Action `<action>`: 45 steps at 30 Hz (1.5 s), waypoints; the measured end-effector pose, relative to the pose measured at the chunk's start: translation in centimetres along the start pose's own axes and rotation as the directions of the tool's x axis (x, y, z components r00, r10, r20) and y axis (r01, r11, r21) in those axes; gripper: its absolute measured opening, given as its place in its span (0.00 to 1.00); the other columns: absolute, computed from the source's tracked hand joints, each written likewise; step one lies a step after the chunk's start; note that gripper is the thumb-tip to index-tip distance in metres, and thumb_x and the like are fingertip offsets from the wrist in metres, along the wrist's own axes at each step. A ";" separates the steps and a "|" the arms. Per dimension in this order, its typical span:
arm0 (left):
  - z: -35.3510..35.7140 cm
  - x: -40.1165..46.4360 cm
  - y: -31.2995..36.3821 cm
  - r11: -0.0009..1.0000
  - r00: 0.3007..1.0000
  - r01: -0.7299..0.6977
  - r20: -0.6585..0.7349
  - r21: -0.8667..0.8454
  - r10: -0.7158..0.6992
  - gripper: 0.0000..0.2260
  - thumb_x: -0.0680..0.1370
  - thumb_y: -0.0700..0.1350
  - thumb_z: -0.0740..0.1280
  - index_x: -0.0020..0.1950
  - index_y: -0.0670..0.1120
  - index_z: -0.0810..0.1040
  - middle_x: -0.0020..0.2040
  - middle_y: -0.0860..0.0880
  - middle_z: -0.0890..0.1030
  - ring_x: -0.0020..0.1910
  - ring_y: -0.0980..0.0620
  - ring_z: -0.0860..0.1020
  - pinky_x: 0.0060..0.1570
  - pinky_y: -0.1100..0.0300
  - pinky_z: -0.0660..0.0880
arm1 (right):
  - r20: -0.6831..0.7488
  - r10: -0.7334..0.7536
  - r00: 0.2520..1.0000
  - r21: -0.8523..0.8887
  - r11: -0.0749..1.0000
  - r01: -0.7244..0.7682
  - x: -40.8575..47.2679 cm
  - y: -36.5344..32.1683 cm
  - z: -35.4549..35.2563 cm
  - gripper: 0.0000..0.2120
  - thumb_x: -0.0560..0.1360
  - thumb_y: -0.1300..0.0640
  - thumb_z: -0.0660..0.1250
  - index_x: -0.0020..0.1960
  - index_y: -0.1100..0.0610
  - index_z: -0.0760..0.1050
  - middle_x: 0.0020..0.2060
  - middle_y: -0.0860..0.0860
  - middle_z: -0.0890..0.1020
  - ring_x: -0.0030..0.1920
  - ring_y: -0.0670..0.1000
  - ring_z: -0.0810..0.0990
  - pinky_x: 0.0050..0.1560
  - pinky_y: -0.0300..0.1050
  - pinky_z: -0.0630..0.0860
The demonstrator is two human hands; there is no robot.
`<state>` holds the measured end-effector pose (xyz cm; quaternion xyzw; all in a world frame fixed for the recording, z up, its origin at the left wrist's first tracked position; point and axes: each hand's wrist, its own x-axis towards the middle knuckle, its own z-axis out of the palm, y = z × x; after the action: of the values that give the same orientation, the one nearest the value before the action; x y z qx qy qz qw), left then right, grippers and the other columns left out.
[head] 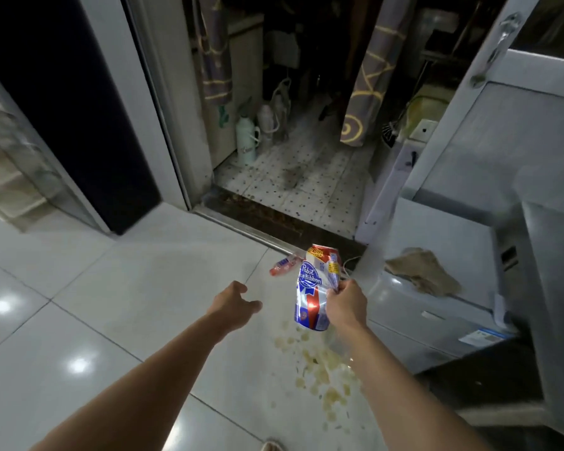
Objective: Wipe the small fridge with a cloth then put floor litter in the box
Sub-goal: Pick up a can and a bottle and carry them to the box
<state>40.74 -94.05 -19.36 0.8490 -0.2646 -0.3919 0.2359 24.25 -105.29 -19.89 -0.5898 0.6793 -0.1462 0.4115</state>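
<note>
Head view | left hand (238,304) half-open, empty | right hand (345,304) gripping crushed beer can (315,288)

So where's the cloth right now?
The cloth lies crumpled on top of the small fridge, on the right, just beyond the right hand.

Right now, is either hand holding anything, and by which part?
The right hand pinches the crushed beer can along its right edge. The left hand is open, empty.

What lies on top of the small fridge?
A crumpled brown cloth lies on the fridge top, near its front edge. What the cloth covers cannot be seen, and the far right of the top is blurred.
</note>
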 end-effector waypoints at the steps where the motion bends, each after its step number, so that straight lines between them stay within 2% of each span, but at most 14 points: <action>1: -0.7 1.3 0.8 1.000 1.000 -0.009 0.003 0.007 0.009 0.23 0.74 0.51 0.69 0.66 0.46 0.69 0.59 0.44 0.77 0.54 0.46 0.75 0.48 0.59 0.70 | -0.003 0.007 1.000 -0.009 1.000 -0.007 1.1 -0.9 0.3 0.12 0.78 0.59 0.63 0.60 0.60 0.70 0.58 0.58 0.78 0.55 0.56 0.80 0.46 0.43 0.74; 4: -2.8 5.0 3.0 0.999 0.999 -0.027 0.025 0.034 0.026 0.23 0.74 0.51 0.68 0.66 0.46 0.69 0.59 0.44 0.76 0.51 0.48 0.74 0.46 0.59 0.70 | -0.023 0.019 1.000 -0.023 1.000 -0.020 4.1 -3.6 1.3 0.12 0.77 0.60 0.63 0.59 0.62 0.71 0.58 0.59 0.79 0.55 0.57 0.80 0.44 0.42 0.71; 7: -4.9 9.5 4.9 0.997 0.998 -0.040 0.056 0.060 0.037 0.23 0.75 0.51 0.68 0.67 0.46 0.68 0.60 0.43 0.76 0.54 0.46 0.76 0.52 0.56 0.74 | -0.057 0.016 0.998 -0.033 0.999 -0.018 7.4 -6.3 2.7 0.11 0.77 0.61 0.62 0.59 0.63 0.73 0.57 0.59 0.79 0.56 0.58 0.79 0.42 0.39 0.69; 10: -6.8 14.4 6.8 0.996 0.994 -0.060 0.093 0.070 0.053 0.23 0.75 0.50 0.69 0.67 0.46 0.68 0.60 0.43 0.76 0.52 0.46 0.76 0.50 0.57 0.75 | -0.088 0.063 0.994 -0.012 0.998 -0.064 10.5 -9.0 4.5 0.11 0.77 0.60 0.62 0.59 0.62 0.72 0.57 0.59 0.79 0.55 0.58 0.79 0.34 0.37 0.68; 12: -7.9 17.7 8.0 0.992 0.990 -0.078 0.125 0.097 0.066 0.23 0.74 0.50 0.69 0.67 0.46 0.68 0.60 0.43 0.76 0.51 0.47 0.76 0.47 0.59 0.75 | -0.129 0.100 0.987 -0.003 0.995 -0.101 12.3 -10.7 5.7 0.11 0.77 0.60 0.62 0.58 0.62 0.73 0.57 0.59 0.79 0.55 0.58 0.79 0.36 0.38 0.69; 15: -9.6 22.9 9.4 0.976 0.974 -0.140 0.198 0.165 0.106 0.24 0.74 0.51 0.69 0.67 0.46 0.68 0.60 0.45 0.76 0.51 0.48 0.76 0.48 0.59 0.74 | -0.196 0.166 0.966 0.025 0.986 -0.164 14.6 -12.8 7.7 0.11 0.77 0.60 0.63 0.57 0.63 0.73 0.56 0.60 0.80 0.53 0.58 0.80 0.33 0.38 0.67; 20: -11.9 30.7 11.2 0.940 0.942 -0.218 0.308 0.263 0.132 0.25 0.73 0.53 0.70 0.67 0.47 0.69 0.59 0.45 0.77 0.49 0.49 0.75 0.48 0.60 0.72 | -0.290 0.226 0.930 0.031 0.973 -0.227 17.1 -15.5 10.8 0.12 0.76 0.59 0.63 0.57 0.63 0.75 0.53 0.59 0.81 0.50 0.58 0.81 0.43 0.43 0.73; 22: -12.0 33.3 11.9 0.928 0.931 -0.234 0.341 0.291 0.128 0.25 0.72 0.53 0.70 0.66 0.47 0.69 0.58 0.45 0.77 0.48 0.49 0.74 0.48 0.60 0.72 | -0.305 0.300 0.904 0.082 0.954 -0.289 18.2 -15.9 11.8 0.11 0.76 0.59 0.63 0.56 0.64 0.74 0.52 0.59 0.81 0.48 0.56 0.80 0.41 0.40 0.70; 24: -11.4 35.6 12.4 0.911 0.916 -0.255 0.382 0.324 0.121 0.25 0.72 0.53 0.71 0.65 0.46 0.69 0.58 0.45 0.77 0.47 0.49 0.74 0.48 0.60 0.72 | -0.315 0.381 0.869 0.153 0.924 -0.350 19.3 -15.8 12.5 0.10 0.76 0.60 0.63 0.55 0.64 0.74 0.51 0.59 0.81 0.43 0.54 0.78 0.37 0.39 0.68; 30: -6.9 41.5 15.3 0.840 0.855 -0.361 0.503 0.404 0.126 0.25 0.73 0.53 0.69 0.67 0.47 0.69 0.61 0.45 0.75 0.48 0.50 0.74 0.45 0.60 0.72 | -0.299 0.541 0.786 0.268 0.838 -0.475 24.6 -13.8 14.1 0.09 0.75 0.61 0.62 0.54 0.63 0.73 0.51 0.60 0.81 0.48 0.58 0.79 0.41 0.44 0.70; 34: -2.6 45.3 17.4 0.788 0.832 -0.403 0.544 0.465 0.104 0.25 0.73 0.53 0.69 0.67 0.48 0.69 0.61 0.46 0.76 0.55 0.47 0.76 0.53 0.55 0.76 | -0.286 0.591 0.754 0.247 0.806 -0.538 29.6 -11.9 15.6 0.10 0.76 0.60 0.62 0.55 0.64 0.74 0.51 0.61 0.81 0.51 0.59 0.80 0.42 0.42 0.68; 41: 3.6 53.9 17.9 0.784 0.806 -0.382 0.591 0.490 0.024 0.25 0.73 0.52 0.69 0.67 0.47 0.68 0.61 0.46 0.77 0.55 0.48 0.76 0.50 0.60 0.72 | -0.253 0.674 0.694 0.271 0.738 -0.618 37.7 -7.8 18.9 0.09 0.77 0.62 0.60 0.54 0.65 0.74 0.50 0.61 0.81 0.50 0.60 0.80 0.37 0.38 0.65; 43: 5.7 56.7 17.3 0.773 0.801 -0.377 0.599 0.510 -0.005 0.25 0.74 0.52 0.69 0.68 0.46 0.67 0.62 0.46 0.77 0.57 0.47 0.76 0.53 0.59 0.71 | -0.228 0.695 0.681 0.294 0.716 -0.633 39.7 -6.4 20.6 0.09 0.77 0.61 0.60 0.53 0.65 0.74 0.48 0.59 0.81 0.45 0.58 0.80 0.32 0.38 0.65; 45: 8.0 59.5 16.5 0.750 0.794 -0.389 0.607 0.535 -0.021 0.25 0.74 0.52 0.68 0.68 0.46 0.67 0.62 0.45 0.77 0.59 0.46 0.75 0.55 0.58 0.72 | -0.211 0.721 0.661 0.322 0.689 -0.649 41.6 -4.7 22.7 0.09 0.77 0.61 0.60 0.53 0.65 0.74 0.48 0.60 0.81 0.46 0.59 0.80 0.35 0.39 0.66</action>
<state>62.92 -145.70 -46.17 0.6844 -0.5265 -0.4905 -0.1176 45.46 -138.32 -46.85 -0.2074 0.8886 -0.1468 0.3819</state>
